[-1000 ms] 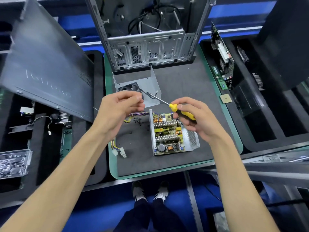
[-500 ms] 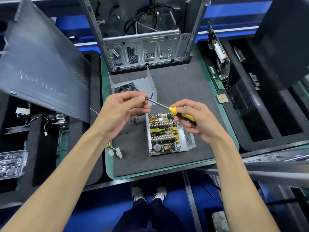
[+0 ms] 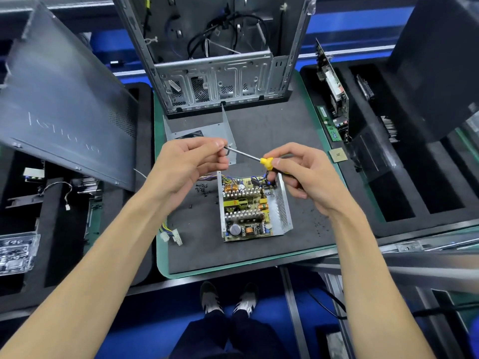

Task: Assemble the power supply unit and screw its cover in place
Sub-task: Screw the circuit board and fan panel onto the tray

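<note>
Yellow-handled screwdriver [image 3: 268, 163] with a silver shaft, yellow-green circuit board [image 3: 245, 208] with copper coils in a perforated silver case, dark grey mat [image 3: 259, 252] edged green, blue floor [image 3: 155, 325].

The power supply [image 3: 252, 208] sits open on the dark mat, just below centre: a silver metal tray with a perforated wall on its right side, holding a yellow circuit board with copper coils, finned heat sinks and a round capacitor. Its coloured wire bundle [image 3: 169, 230] trails toward 8 o'clock, ending in white plugs. Its bent metal cover [image 3: 207, 129] lies at 11 o'clock, apart from it. Small dark screws [image 3: 201, 189] lie scattered at 9 o'clock, just beside it.
</note>
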The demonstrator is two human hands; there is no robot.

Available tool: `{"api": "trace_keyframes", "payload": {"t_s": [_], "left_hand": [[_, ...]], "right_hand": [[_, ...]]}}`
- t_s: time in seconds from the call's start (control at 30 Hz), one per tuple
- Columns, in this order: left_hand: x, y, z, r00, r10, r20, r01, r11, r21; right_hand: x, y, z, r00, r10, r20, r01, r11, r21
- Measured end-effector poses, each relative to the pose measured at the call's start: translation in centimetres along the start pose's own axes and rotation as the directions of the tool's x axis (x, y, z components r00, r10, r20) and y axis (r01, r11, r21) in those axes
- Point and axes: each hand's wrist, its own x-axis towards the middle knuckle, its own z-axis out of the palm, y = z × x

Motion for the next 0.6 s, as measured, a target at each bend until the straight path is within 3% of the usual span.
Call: {"api": "trace_keyframes", "payload": {"t_s": [0.17,0.33,0.47,0.6], "left_hand": [[0.6,1.0,1.0,0.998,-0.070,-0.007,0.068,0.984,-0.168],[1.6,1.3,1.3,0.993,-0.113,-0.020,0.103,0.956,-0.273],[2.8,0.7,2.3,0.991,-0.133,0.033,0.137,0.963,-0.234],[3.6,-0.4,3.6,0.984,-0.140,0.109,0.153,0.980,-0.126]], "right_hand": [[0.4,-0.3,-0.2,0.999,-0.013,-0.044,0.014,0.999,0.044],[0.9,-0.9,-0.4,0.983,-0.050,-0.176,0.096,0.960,0.264],[1.8,-1.8,0.3,0.921,-0.108,-0.375,0.294,0.823,0.485],[3.2,-2.6,0.7,0.864,-0.109,-0.492,0.374,0.794,0.480]]}}
